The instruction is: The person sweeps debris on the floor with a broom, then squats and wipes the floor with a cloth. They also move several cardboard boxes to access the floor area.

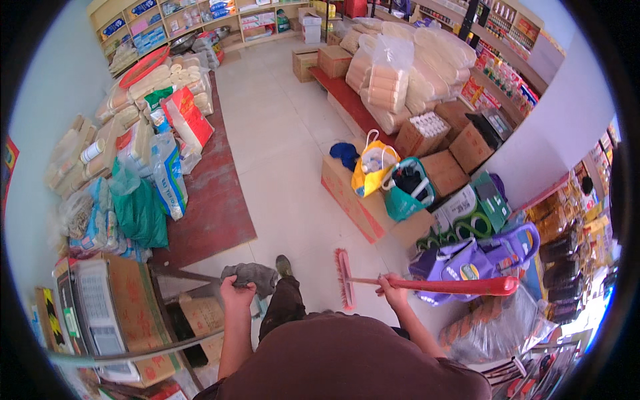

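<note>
My left hand [238, 293] grips a crumpled grey cloth [250, 276], held out beside my left leg. In my right hand [393, 290] is the handle of a long-handled push broom [450, 285]. The broom's red grip points right, and its pink bristled head [344, 280] hangs over the pale tiled floor [310, 250]; I cannot tell whether the bristles touch it. A long pale pole [150, 352] reaches from the lower left to my left forearm, where its far end is hidden.
Bagged noodles and sacks [187, 117] lie along the left wall on a dark red board [215, 200]. Cardboard boxes [355, 200], a yellow bag [370, 175], a teal bag [410, 192] and purple bags [465, 265] crowd the right. A tiled aisle runs toward the back shelves [195, 20].
</note>
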Motion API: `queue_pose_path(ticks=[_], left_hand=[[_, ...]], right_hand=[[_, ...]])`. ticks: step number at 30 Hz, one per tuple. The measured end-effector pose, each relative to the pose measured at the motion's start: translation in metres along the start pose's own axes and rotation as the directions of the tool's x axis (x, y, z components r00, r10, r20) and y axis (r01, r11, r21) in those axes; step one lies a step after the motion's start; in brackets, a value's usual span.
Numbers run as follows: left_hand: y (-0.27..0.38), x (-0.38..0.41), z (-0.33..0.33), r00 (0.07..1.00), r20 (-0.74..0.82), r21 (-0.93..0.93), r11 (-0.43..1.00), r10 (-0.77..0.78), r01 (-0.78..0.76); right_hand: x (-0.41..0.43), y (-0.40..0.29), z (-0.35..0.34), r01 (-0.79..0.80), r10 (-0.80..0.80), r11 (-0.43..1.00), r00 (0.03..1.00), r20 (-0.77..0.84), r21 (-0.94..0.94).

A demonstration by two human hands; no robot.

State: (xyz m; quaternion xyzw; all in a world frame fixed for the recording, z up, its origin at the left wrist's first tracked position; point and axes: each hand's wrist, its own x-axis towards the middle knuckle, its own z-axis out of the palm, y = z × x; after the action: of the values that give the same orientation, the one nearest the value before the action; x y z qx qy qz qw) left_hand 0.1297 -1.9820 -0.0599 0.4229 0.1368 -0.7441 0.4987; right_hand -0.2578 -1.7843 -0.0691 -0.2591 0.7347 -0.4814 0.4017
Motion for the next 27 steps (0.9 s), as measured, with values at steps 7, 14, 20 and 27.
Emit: queue_pose_path(ticks=[7, 14, 20, 27], left_hand=[[0.051, 0.136, 0.106, 0.994, 0.027, -0.012, 0.994, -0.110, 0.110], [0.117, 0.222, 0.221, 0.992, 0.052, 0.090, 0.990, -0.116, 0.111], [0.159, 0.295, 0.313, 0.995, -0.015, 0.097, 0.990, -0.103, 0.104], [0.199, 0.403, 0.417, 0.999, 0.012, 0.022, 0.999, -0.045, 0.045]], right_hand=[[0.114, -0.034, 0.058, -0.079, 0.078, 0.997, 0.996, -0.035, -0.022], [0.240, -0.096, 0.127, -0.048, 0.055, 0.973, 0.998, 0.025, -0.225], [0.336, -0.164, 0.180, -0.037, 0.081, 0.946, 0.989, 0.125, -0.322], [0.508, -0.216, 0.220, 0.074, -0.039, 0.978, 0.983, 0.180, -0.194]])
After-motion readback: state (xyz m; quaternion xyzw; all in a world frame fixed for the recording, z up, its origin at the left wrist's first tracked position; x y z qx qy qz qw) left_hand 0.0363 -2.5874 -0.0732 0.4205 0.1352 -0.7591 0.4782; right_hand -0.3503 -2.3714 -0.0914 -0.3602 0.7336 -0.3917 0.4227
